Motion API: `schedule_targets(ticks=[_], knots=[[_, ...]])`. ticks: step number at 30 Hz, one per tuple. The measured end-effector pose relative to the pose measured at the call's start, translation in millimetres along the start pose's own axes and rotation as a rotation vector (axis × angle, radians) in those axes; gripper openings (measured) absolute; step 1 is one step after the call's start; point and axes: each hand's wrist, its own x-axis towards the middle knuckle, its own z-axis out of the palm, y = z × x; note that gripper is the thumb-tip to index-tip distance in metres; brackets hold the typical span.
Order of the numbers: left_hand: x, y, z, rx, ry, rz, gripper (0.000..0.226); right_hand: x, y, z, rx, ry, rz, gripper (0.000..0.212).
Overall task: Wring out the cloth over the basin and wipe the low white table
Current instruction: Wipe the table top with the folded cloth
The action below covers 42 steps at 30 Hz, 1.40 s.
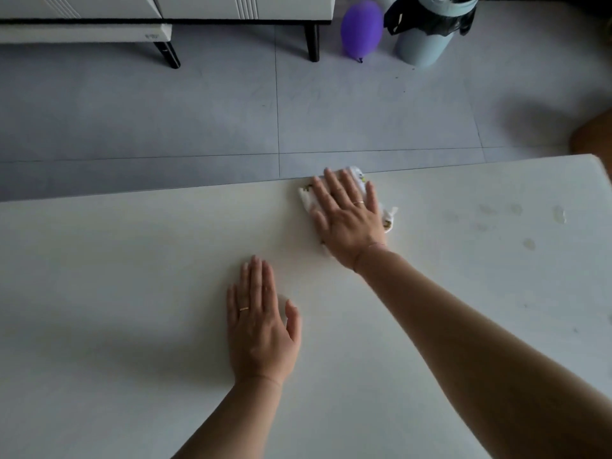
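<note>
Head view: right hand presses the cloth flat on the table; left hand rests flat, empty.

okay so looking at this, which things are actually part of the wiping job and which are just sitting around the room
Part of the job: cloth pressed flat under the right hand; low white table, with smudges on its right side; left hand resting flat on the table.

Just lying about: purple balloon, lined bin, white cabinet.
</note>
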Motion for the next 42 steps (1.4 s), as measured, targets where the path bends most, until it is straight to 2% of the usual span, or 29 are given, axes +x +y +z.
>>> schedule_targets(ticks=[3, 6, 10, 12, 15, 18, 20, 23, 25, 27, 29, 32, 34, 35, 36, 39, 41, 42], knots=[[0.1, -2.1, 2.3, 0.010, 0.007, 0.000, 0.066, -11.3, 72.1, -11.7, -0.003, 0.007, 0.232, 0.054], [0.2, -1.2, 2.8, 0.007, 0.006, 0.002, 0.065, -14.1, 112.9, -18.0, 0.008, -0.006, 0.425, 0.055], [0.2, -0.5, 5.0, 0.017, 0.020, 0.006, 0.066, 0.7, 81.2, -12.5, 0.064, 0.015, 0.649, 0.056], [0.4, -1.8, 6.0, 0.020, 0.027, 0.011, 0.066, 3.1, 47.5, -4.4, 0.073, 0.024, 0.556, 0.057], [0.2, -1.6, 5.8, 0.030, 0.032, 0.002, 0.066, -7.5, 16.8, 3.1, 0.055, -0.015, 0.219, 0.057], [-0.1, -0.4, 5.4, 0.036, 0.043, 0.004, 0.066, -20.5, 45.2, -2.2, 0.031, -0.039, 0.024, 0.054], [0.3, -0.9, 6.2, 0.038, 0.049, 0.002, 0.066, -34.3, 86.5, -7.3, 0.014, -0.010, 0.077, 0.053], [0.0, -1.4, 8.4, 0.046, 0.066, 0.009, 0.066, -61.4, 152.4, -17.1, 0.025, 0.027, 0.378, 0.053], [-0.1, -1.1, 8.6, 0.048, 0.078, 0.011, 0.066, -67.5, 166.1, -18.9, 0.024, 0.016, 0.551, 0.055], [-0.4, -1.3, 9.3, 0.046, 0.084, 0.011, 0.066, -63.7, 147.7, -15.9, 0.055, 0.034, 0.670, 0.055], [-0.4, -1.1, 10.5, 0.040, 0.087, 0.011, 0.067, -66.1, 111.8, -8.8, 0.093, 0.046, 0.666, 0.055], [0.1, -2.8, 11.6, 0.040, 0.091, 0.007, 0.067, -98.7, 57.8, 4.6, 0.076, 0.032, 0.361, 0.055], [-1.1, -2.6, 10.7, 0.034, 0.077, 0.008, 0.067, -125.4, 59.7, 2.9, 0.028, -0.015, 0.147, 0.056], [-1.5, -1.5, 9.7, 0.035, 0.065, 0.012, 0.068, -136.0, 75.3, -0.1, 0.021, -0.023, 0.113, 0.055], [-2.0, -0.3, 8.4, 0.044, 0.055, 0.011, 0.068, -146.3, 95.3, -3.4, 0.014, -0.012, 0.145, 0.056], [-6.5, 7.3, 4.2, 0.079, 0.083, -0.083, 0.066, -170.3, 152.8, -12.2, -0.017, 0.002, 0.402, 0.056], [-24.7, 23.2, 2.5, 0.062, 0.104, -0.149, 0.066, -172.8, 162.4, -11.8, -0.010, -0.023, 0.518, 0.055], [-41.8, 35.5, 3.9, 0.057, 0.101, -0.125, 0.065, -169.5, 155.6, -9.4, 0.013, -0.012, 0.573, 0.055]])
